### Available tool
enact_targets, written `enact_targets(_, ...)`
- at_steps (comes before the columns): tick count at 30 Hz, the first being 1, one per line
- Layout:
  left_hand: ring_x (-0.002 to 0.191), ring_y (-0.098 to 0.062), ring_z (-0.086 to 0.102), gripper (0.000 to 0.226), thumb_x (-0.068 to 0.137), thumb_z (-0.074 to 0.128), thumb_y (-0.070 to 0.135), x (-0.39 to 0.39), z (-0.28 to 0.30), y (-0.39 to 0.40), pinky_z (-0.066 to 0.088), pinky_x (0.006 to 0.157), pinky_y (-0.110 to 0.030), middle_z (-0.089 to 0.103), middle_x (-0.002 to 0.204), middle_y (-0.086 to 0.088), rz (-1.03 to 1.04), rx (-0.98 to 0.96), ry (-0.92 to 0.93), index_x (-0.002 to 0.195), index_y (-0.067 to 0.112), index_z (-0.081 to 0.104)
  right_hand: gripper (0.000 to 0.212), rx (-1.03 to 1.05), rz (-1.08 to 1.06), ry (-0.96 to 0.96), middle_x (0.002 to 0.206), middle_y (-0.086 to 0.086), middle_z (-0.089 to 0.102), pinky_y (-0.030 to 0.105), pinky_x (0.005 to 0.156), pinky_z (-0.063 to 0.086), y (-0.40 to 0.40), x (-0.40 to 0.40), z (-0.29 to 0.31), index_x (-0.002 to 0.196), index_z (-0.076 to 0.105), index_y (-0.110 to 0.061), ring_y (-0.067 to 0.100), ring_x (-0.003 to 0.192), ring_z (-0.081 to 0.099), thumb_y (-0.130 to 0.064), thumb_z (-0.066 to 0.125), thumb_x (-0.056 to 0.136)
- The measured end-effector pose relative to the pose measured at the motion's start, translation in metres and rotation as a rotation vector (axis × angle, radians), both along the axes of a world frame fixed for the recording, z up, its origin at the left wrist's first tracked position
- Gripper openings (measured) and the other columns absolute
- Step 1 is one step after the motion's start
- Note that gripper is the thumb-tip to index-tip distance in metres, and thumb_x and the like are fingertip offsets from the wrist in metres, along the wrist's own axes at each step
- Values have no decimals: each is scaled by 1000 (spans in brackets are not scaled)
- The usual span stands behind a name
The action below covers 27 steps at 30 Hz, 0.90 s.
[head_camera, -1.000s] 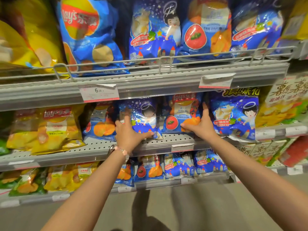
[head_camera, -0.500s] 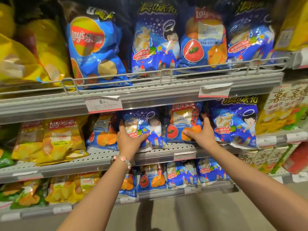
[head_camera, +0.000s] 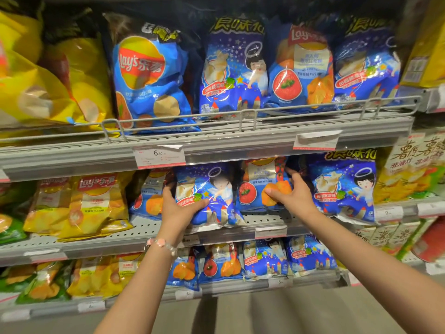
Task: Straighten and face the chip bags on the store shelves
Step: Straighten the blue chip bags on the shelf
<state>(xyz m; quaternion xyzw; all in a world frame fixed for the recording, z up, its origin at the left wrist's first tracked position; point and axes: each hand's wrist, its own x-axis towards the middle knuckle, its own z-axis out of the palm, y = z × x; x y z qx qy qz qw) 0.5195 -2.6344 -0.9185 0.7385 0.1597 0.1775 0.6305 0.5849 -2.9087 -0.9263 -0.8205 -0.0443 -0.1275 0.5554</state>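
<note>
On the middle shelf (head_camera: 144, 233) my left hand (head_camera: 179, 208) grips the lower left side of a blue angel-print chip bag (head_camera: 212, 189), thumb across its front; the bag leans forward over the shelf lip. My right hand (head_camera: 292, 194) holds the right side of the neighbouring blue tomato chip bag (head_camera: 255, 186), thumb on its front, fingers behind its edge. A larger angel-print bag (head_camera: 344, 186) stands to the right of that hand. Another blue tomato bag (head_camera: 149, 196) sits left of my left hand, partly hidden behind it.
Yellow Lay's bags (head_camera: 91, 206) lie slumped at the left of the middle shelf. The top shelf holds blue and yellow bags behind a wire rail (head_camera: 243, 114). Smaller bags fill the bottom shelf (head_camera: 228, 285). Price tags (head_camera: 159, 156) hang on the shelf edges.
The angel-print bag has come forward and down toward the shelf lip in my left hand. My right hand slid further around the tomato bag's right edge. The view tilted slightly upward.
</note>
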Motion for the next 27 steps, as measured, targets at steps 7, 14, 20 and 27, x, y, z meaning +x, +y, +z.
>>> enact_targets(7, 74, 2, 57, 95, 61, 86, 4, -30, 12, 39, 49, 54, -16, 56, 97, 13, 68, -93, -38, 140, 20, 34, 80, -6, 58, 35, 129, 8, 56, 37, 98, 44, 33, 4, 2, 138, 39, -11, 24, 116, 55, -23, 82, 72)
enact_targets(14, 96, -19, 65, 128, 31, 89, 30, -49, 28, 61, 56, 78, -40, 57, 122, -3, 22, -154, -57, 144, 28, 28, 83, -14, 195, 84, 134, 9, 52, 32, 99, 42, 85, 7, -4, 139, 37, -9, 25, 121, 51, -21, 82, 71)
enact_targets(20, 96, -21, 67, 136, 21, 90, 37, -54, 30, 61, 57, 69, -37, 57, 123, -4, 1, -188, -48, 143, 34, 29, 84, -14, 244, 170, 128, 9, 57, 35, 96, 46, 123, 14, -9, 137, 40, -7, 24, 112, 57, -24, 84, 68)
enact_targets(27, 96, -17, 66, 122, 32, 89, 28, -53, 29, 48, 57, 72, -36, 58, 121, -1, -6, -190, -77, 140, 28, 32, 84, 31, 262, 214, 142, 5, 44, 25, 99, 37, 109, 6, 5, 145, 29, -11, 22, 129, 44, -33, 75, 78)
